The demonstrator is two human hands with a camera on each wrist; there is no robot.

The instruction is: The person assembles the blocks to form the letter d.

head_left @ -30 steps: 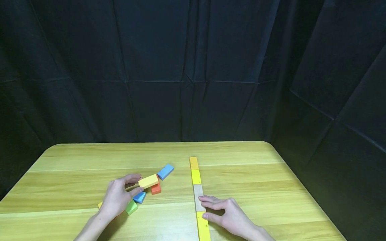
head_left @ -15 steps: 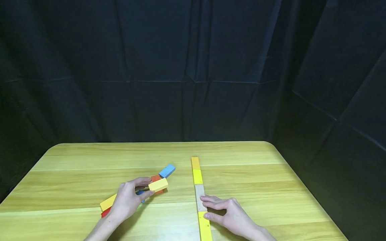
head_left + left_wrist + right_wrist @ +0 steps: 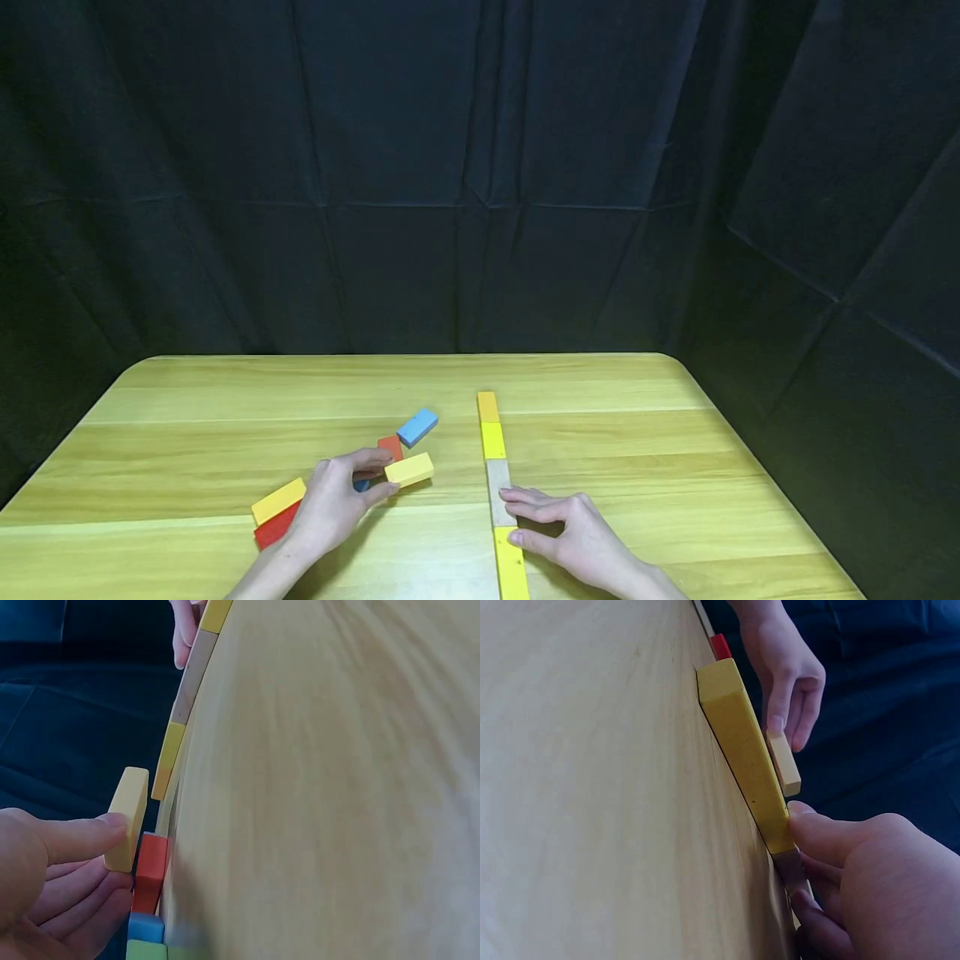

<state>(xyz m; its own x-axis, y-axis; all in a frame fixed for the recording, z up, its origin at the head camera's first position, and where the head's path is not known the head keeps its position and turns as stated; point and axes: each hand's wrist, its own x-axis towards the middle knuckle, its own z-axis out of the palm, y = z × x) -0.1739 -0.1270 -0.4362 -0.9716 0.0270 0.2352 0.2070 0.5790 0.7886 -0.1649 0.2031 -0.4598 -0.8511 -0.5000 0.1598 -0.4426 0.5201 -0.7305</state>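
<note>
While the left hand (image 3: 330,507) pinches one block (image 3: 410,471), the relaxed right (image 3: 567,540) touches two others (image 3: 497,490).

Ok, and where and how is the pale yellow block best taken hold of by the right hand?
Probably by its free end, coming from the right: the pale yellow block is longer than wide, and the left hand pinches its other end, so this one sticks out.
</note>
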